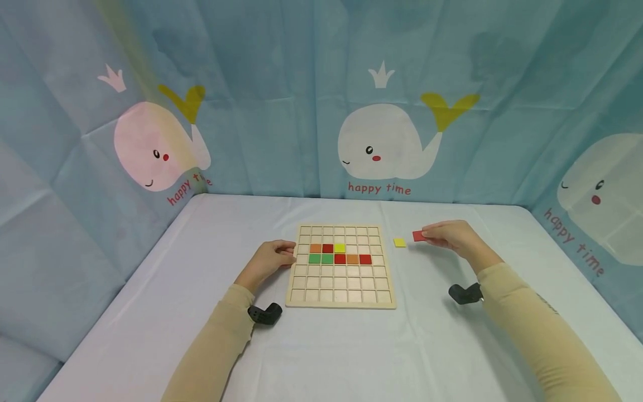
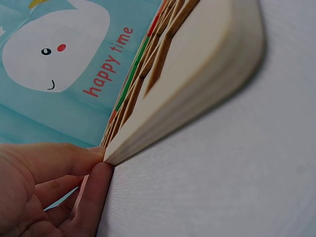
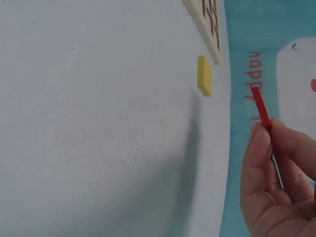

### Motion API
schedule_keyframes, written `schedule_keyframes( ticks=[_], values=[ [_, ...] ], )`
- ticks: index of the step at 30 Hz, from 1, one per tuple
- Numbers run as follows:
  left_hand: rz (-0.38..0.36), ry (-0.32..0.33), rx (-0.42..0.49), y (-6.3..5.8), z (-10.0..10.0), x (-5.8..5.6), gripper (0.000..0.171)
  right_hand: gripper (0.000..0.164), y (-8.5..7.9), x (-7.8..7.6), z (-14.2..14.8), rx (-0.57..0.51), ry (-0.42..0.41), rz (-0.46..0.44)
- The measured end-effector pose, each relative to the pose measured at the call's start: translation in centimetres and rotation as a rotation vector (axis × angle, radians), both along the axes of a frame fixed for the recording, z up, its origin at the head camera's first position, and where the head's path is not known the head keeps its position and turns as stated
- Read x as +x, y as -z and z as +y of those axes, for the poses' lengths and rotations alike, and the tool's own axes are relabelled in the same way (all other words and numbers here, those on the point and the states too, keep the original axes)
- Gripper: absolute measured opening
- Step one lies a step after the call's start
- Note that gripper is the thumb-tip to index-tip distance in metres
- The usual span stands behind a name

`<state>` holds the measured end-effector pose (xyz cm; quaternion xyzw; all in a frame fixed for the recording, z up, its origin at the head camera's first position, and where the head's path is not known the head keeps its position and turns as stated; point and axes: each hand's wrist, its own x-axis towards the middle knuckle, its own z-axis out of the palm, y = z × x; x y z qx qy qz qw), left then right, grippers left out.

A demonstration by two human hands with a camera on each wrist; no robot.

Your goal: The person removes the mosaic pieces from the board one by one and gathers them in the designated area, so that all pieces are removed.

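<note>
A square wooden grid board (image 1: pixel 341 305) lies on the table with several coloured square tiles in its cells. One row has an orange, a red and a yellow tile (image 1: pixel 339 248); the row nearer me holds two green tiles, then red, orange and red. At the board's left edge my left hand (image 1: pixel 268 259) pinches the rim, thumb and finger meeting at it in the left wrist view. Right of the board, my right hand (image 1: pixel 454 235) holds a red square tile (image 3: pixel 261 107) between thumb and fingers, raised above the table. A loose yellow tile (image 1: pixel 399 243) lies between that hand and the board.
White cloth covers the table (image 1: pixel 341 352). Blue curtains (image 1: pixel 261 145) printed with whales stand behind it and at both sides. A black wrist camera (image 1: pixel 265 314) sits on the left sleeve, and another black camera (image 1: pixel 464 293) on the right one.
</note>
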<state>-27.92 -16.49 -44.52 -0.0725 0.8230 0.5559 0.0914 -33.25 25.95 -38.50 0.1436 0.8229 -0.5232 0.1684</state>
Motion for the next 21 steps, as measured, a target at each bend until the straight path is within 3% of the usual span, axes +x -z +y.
schedule_keyframes(
  ticks=[11, 21],
  values=[
    [0.009, 0.010, -0.001, 0.0, 0.1, -0.1, 0.047, 0.058, 0.6, -0.3, 0.7, 0.019, 0.016, -0.015],
    [0.006, 0.003, -0.012, 0.0, 0.1, 0.0, 0.047, 0.056, 1.4, -0.7, 1.3, -0.048, 0.037, -0.035]
  ],
)
